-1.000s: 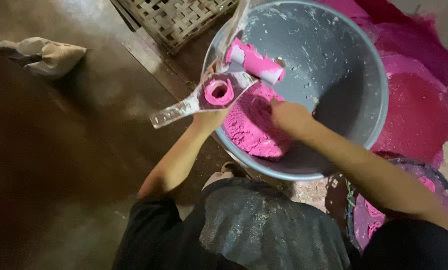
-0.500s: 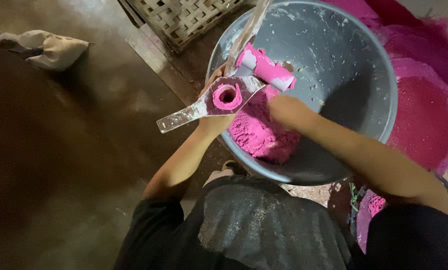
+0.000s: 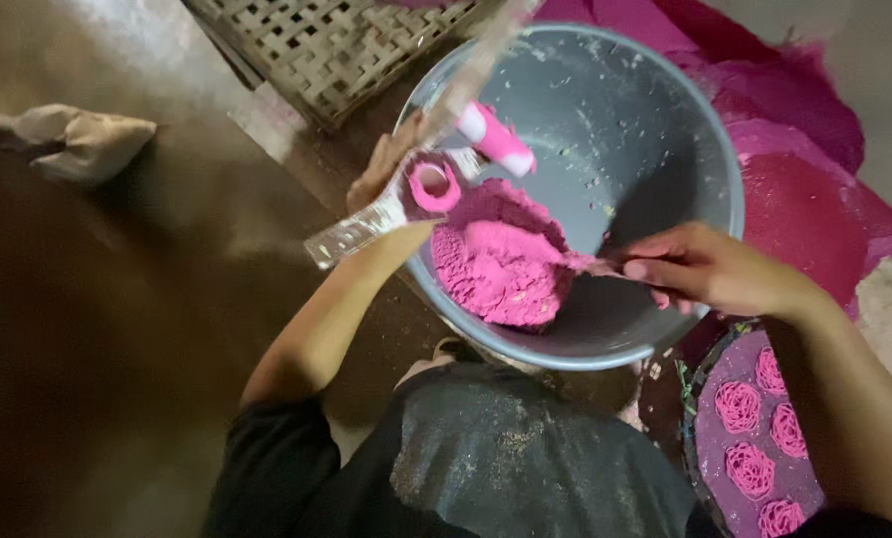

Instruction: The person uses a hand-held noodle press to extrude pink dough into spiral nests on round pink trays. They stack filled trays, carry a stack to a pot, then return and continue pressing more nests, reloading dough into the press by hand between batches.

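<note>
My right hand [image 3: 710,269] rests at the near right rim of the wide grey metal basin [image 3: 685,120]. Its fingers are drawn together and curled, pinching a small tag of pink dough that trails from the main heap. A second ago this hand was pressed down on top of the heap; it has since drawn back to the right, so I judge a portion is being pulled away from the mass.

My left hand [image 3: 386,164] sits at the far left rim of the basin. Its fingers are wrapped around a clear plastic hand press with a pink ring opening [image 3: 433,186] and a long clear handle that sticks out to the left. A pink and white plunger cylinder [image 3: 496,137] lies just beyond it, inside the basin. The press has stayed in place, its ring open and turned up.

The mound of bright pink dough [image 3: 501,264] lies in the near left part of the basin, touching its wall.

Further out, a round dark tray with small pink noodle nests [image 3: 755,438] sits at the near right, below my right forearm. Sheets of deep pink cloth [image 3: 814,199] lie to the right of the basin. A woven bamboo tray [image 3: 336,45] lies at the far side, and a pale crumpled cloth [image 3: 77,139] lies well apart at the far left.
</note>
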The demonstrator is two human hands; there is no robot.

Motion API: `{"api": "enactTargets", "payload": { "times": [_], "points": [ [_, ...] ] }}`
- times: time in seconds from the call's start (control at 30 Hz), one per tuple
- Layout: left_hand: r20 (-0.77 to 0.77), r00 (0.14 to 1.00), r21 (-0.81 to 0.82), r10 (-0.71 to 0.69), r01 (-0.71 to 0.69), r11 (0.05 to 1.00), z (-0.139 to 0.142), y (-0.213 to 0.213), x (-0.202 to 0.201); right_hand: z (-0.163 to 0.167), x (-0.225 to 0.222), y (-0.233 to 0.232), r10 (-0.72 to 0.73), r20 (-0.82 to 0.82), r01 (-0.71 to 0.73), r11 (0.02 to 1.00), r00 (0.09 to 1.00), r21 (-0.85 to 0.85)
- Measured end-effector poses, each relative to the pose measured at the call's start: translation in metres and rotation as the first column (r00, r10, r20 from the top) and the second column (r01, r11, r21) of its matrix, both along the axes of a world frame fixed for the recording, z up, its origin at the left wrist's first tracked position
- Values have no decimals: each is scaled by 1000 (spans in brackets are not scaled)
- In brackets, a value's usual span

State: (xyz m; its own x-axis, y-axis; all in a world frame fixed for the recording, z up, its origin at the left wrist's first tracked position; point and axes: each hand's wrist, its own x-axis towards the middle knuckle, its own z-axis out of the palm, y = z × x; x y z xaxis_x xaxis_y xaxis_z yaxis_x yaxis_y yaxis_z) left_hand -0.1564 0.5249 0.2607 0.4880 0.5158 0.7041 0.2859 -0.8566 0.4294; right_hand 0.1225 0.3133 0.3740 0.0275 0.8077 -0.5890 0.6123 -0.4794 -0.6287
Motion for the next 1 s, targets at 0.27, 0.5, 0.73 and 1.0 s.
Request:
{"api": "enactTargets", "payload": {
  "times": [0.27, 0.5, 0.73, 1.0],
  "points": [
    [-355, 917, -313, -183, 68, 947, 5, -32, 19, 37, -5, 19, 96, 396, -166, 976, 913, 144],
    [-238, 911, -188, -337, 297, 936, -27, -32, 37, 34, -104, 27, 150, 955, -750, 654, 257, 99],
    [-113, 984, -312, -135, 94, 945, -15, -6, 18, 43, -80, -16, -189, 659, -222, 844, 728, 488],
    [-151, 985, -44, 85, -93, 995, 15, -5, 28, -63, -105, -12, -193, 76, 75, 671, 978, 738]
  ]
}}
